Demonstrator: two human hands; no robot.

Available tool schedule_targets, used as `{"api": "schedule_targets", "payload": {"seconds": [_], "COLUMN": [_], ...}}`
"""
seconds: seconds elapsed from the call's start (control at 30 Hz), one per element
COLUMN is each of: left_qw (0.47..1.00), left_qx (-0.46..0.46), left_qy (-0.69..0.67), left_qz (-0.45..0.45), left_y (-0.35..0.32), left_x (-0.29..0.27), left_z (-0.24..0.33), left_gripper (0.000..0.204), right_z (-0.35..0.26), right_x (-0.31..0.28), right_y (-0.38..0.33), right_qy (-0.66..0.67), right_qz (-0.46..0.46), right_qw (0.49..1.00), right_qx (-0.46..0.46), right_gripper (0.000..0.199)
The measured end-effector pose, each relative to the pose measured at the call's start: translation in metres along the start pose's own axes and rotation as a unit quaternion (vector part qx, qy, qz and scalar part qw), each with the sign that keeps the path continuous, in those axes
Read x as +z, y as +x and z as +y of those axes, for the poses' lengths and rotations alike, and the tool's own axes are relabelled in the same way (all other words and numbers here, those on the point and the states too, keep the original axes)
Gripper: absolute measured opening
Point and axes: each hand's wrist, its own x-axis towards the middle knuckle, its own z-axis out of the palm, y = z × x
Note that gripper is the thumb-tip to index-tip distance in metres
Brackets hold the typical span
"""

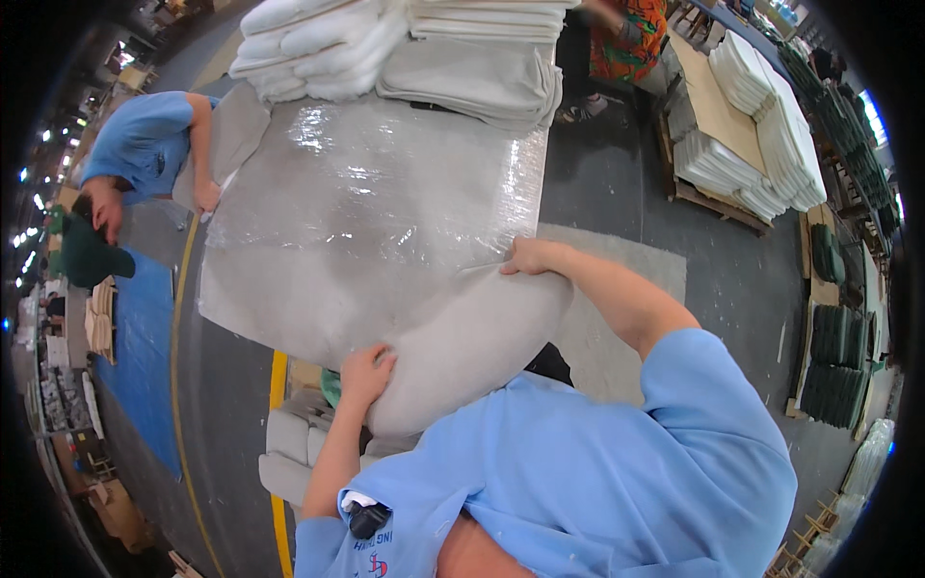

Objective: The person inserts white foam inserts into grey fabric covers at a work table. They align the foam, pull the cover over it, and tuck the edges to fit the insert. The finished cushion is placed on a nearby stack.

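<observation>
Grey cushion [453, 337] on film-wrapped table [385, 183] (warehouse floor)

- The plastic-wrapped table top [385, 193] lies bare through its middle, open to a reach from the near side.
- The far edge is blocked by folded white stacks [308, 43] and grey stacks [482, 67].
- A co-worker's hand [205, 196] takes the left edge.
- The grey cushion [453, 337], gripped by the left hand [364, 371] and right hand [528, 256], fills the near edge.
- Dark floor [617, 173] right of the table is open up to the pallet of white stacks [752, 135].
</observation>
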Motion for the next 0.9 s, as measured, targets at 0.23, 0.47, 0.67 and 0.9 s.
{"api": "schedule_targets", "payload": {"seconds": [0.23, 0.47, 0.67, 0.9], "left_qw": [0.984, 0.989, 0.979, 0.996], "left_qx": [0.052, 0.088, 0.096, 0.049], "left_qy": [0.163, 0.059, -0.103, 0.066], "left_qz": [0.044, 0.106, 0.149, 0.017], "left_y": [0.051, 0.062, 0.056, 0.053], "left_x": [0.018, 0.023, 0.025, 0.003], "left_z": [0.062, 0.07, 0.065, 0.044], "left_gripper": [0.045, 0.027, 0.031, 0.051], "right_z": [-0.058, -0.085, -0.067, -0.078], "right_x": [0.015, 0.041, 0.033, 0.029], "right_y": [-0.024, -0.022, -0.005, 0.005], "right_qy": [-0.192, -0.207, -0.055, -0.034], "right_qz": [0.142, 0.128, 0.122, 0.103], "right_qw": [0.956, 0.917, 0.945, 0.975], "right_qx": [-0.17, -0.314, -0.3, -0.194], "right_gripper": [0.057, 0.031, 0.021, 0.015]}}
